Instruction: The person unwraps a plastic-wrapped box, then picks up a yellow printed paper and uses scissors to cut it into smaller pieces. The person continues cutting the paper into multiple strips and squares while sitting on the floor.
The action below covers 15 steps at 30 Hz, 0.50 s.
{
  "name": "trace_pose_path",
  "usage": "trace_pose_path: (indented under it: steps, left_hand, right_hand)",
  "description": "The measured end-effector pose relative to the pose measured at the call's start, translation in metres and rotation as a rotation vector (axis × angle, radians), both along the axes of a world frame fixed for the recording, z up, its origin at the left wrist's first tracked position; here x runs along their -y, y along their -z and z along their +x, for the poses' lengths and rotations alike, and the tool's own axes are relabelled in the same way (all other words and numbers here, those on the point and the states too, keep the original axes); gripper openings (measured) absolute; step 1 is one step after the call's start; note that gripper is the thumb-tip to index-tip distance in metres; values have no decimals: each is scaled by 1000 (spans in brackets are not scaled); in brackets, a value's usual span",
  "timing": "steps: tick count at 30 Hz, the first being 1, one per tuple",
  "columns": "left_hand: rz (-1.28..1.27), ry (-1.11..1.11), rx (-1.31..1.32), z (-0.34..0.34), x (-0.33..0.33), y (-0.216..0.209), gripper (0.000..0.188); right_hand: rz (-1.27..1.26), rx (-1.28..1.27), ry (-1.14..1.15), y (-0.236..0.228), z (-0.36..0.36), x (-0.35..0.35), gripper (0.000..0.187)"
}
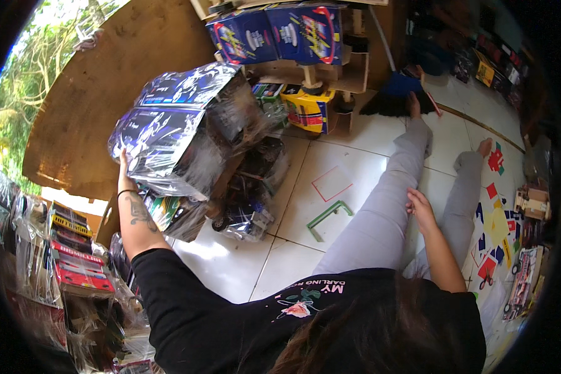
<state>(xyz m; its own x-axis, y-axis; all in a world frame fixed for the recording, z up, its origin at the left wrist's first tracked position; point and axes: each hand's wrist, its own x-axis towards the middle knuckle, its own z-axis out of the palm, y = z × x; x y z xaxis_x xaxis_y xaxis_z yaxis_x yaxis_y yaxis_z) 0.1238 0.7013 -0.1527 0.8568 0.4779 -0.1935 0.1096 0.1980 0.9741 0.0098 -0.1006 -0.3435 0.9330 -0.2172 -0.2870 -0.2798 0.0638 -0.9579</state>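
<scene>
My left hand [124,161], at the end of an outstretched arm, grips the near left edge of a bundle of blue-and-white printed toy trucks [168,128] in clear plastic wrap. The bundle rests tilted on top of other wrapped toy trucks [246,209], whose dark wheels show through the film. Most of the left fingers are hidden behind the edge. Over my grey-trousered leg [380,212], my right hand [421,209] hangs with loosely bent fingers and nothing in it. A green strip frame [324,219] and a thin red outline piece [331,184] lie on the white tiles nearby.
Wooden toy trucks with blue boxes [274,34] and a yellow box [306,109] stand ahead. A broom [396,93] lies by my foot. Wrapped toys [81,268] are stacked at left. Colored cutouts [495,227] and a toy truck [523,280] lie at right.
</scene>
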Motion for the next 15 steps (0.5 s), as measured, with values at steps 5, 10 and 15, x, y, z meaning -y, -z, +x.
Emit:
trace_pose_path:
  steps: [5, 10, 15]
  left_hand:
    - [284, -214, 169, -21, 34, -36, 49]
    - [735, -603, 680, -89, 176, -66, 35]
    - [1226, -892, 1343, -133, 322, -25, 41]
  right_hand:
    - [-14, 34, 49, -9, -25, -6, 43]
    - [-162, 186, 202, -38, -103, 29, 41]
    - [-136, 291, 589, -64, -217, 81, 33]
